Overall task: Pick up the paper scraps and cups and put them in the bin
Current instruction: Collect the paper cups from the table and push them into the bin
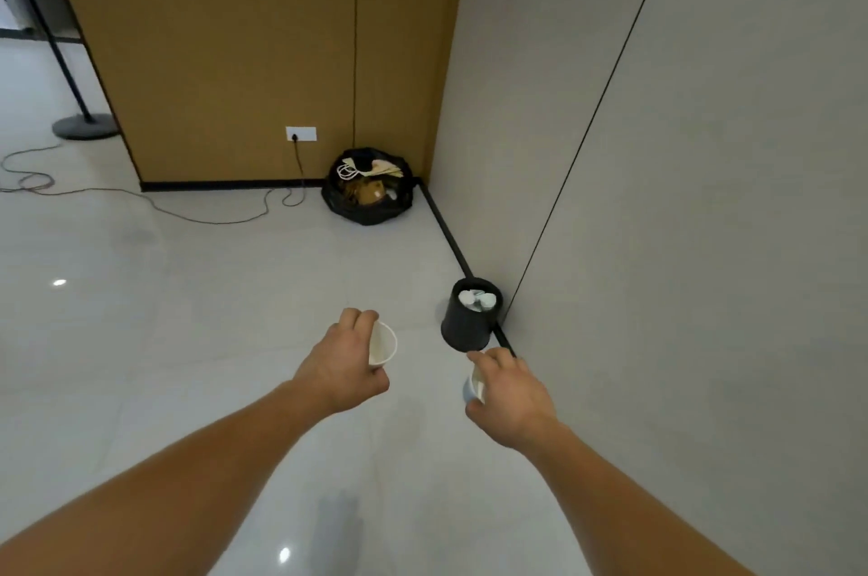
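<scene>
My left hand (345, 361) is shut on a white paper cup (383, 345), held on its side with the mouth facing right. My right hand (509, 392) is shut on a second cup (473, 385), mostly hidden behind the fingers. Both hands hover above the floor, just short of a small black bin (465, 326) that stands against the right wall. White crumpled paper and cups (476, 299) lie inside the bin.
A full black rubbish bag (368, 188) sits in the far corner. A cable (197, 213) runs from a wall socket (301, 134) across the glossy grey floor. A black stand base (84, 126) is at far left. Grey wall panels close off the right side.
</scene>
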Tool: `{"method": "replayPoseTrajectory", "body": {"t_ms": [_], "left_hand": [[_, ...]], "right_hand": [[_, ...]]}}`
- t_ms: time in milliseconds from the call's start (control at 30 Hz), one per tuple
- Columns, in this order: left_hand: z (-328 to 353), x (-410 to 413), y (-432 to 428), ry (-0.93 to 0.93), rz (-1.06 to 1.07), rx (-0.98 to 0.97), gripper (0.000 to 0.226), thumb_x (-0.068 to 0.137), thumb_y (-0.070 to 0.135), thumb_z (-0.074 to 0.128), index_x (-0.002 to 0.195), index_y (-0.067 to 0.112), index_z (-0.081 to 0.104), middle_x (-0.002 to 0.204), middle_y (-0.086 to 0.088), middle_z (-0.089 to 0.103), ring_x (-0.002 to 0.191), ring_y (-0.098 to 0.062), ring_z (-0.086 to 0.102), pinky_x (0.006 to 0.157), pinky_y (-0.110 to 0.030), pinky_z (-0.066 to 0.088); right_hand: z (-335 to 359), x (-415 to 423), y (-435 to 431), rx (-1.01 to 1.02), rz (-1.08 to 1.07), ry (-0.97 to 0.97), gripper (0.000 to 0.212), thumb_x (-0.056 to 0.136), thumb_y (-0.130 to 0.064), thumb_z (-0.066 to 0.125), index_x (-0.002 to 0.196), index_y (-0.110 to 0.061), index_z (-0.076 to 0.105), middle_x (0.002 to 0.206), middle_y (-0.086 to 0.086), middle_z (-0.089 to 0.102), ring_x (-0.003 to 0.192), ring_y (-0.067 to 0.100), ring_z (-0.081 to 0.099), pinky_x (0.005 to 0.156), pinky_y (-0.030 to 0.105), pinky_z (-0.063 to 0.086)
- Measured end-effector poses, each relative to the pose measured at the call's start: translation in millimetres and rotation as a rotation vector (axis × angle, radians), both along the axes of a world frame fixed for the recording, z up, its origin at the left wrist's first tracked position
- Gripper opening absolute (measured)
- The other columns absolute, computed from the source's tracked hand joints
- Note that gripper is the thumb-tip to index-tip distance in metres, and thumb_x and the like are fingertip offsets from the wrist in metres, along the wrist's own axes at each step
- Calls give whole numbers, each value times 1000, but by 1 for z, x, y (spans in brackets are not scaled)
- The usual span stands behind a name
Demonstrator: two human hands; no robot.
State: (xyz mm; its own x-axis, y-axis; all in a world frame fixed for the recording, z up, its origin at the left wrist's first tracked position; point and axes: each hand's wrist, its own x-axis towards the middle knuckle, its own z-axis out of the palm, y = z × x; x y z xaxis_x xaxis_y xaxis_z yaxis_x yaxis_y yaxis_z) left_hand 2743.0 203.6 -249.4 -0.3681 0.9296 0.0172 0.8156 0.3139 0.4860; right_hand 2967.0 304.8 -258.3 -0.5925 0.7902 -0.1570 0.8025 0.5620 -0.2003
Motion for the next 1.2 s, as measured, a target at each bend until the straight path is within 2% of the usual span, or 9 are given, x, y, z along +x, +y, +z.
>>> {"method": "replayPoseTrajectory", "body": {"t_ms": [233, 367, 733, 967, 1100, 1200], "left_hand": [[1, -14, 131, -26, -174, -19, 78, 75, 35, 66, 144, 24, 30, 134, 1, 34, 116, -22, 47, 92, -32, 46], [2, -18, 215, 8, -225, 10, 80, 76, 34, 67, 145, 28, 28, 134, 3, 32, 116, -23, 46, 95, -34, 46], [-8, -37, 433, 16, -165, -14, 80, 75, 36, 70, 144, 26, 30, 137, 1, 32, 118, -24, 45, 95, -35, 47], [-48, -49, 531, -63, -169, -85, 78, 78, 34, 69, 144, 23, 30, 137, 0, 33, 118, -23, 45, 96, -32, 45], [-88, -64, 597, -116, -208, -140, 77, 78, 34, 71, 143, 18, 34, 135, -4, 38, 115, -25, 48, 96, -36, 47], [-127, -79, 654, -166, -209, -192, 76, 78, 34, 70, 143, 20, 32, 135, -3, 38, 115, -24, 48, 95, -33, 46]], "right_hand": [[-10, -1, 88, -44, -159, -44, 69, 85, -38, 53, 148, -31, 27, 146, -4, 32, 128, 24, 35, 98, 34, 42], [-18, -7, 156, -32, -178, -41, 68, 86, -38, 53, 148, -30, 28, 145, -4, 33, 127, 24, 36, 96, 34, 43], [-27, -31, 397, -34, -110, -15, 69, 88, -37, 54, 149, -27, 25, 145, -1, 34, 127, 25, 36, 98, 34, 43], [-50, -49, 505, -98, -101, -34, 69, 88, -37, 56, 150, -25, 26, 145, 0, 33, 126, 24, 36, 99, 34, 43], [-82, -62, 564, -145, -125, -74, 70, 88, -39, 56, 150, -25, 26, 147, -1, 32, 127, 23, 36, 99, 33, 42], [-115, -77, 611, -194, -154, -95, 70, 89, -41, 55, 150, -26, 25, 148, -2, 31, 127, 21, 36, 99, 31, 41]]}}
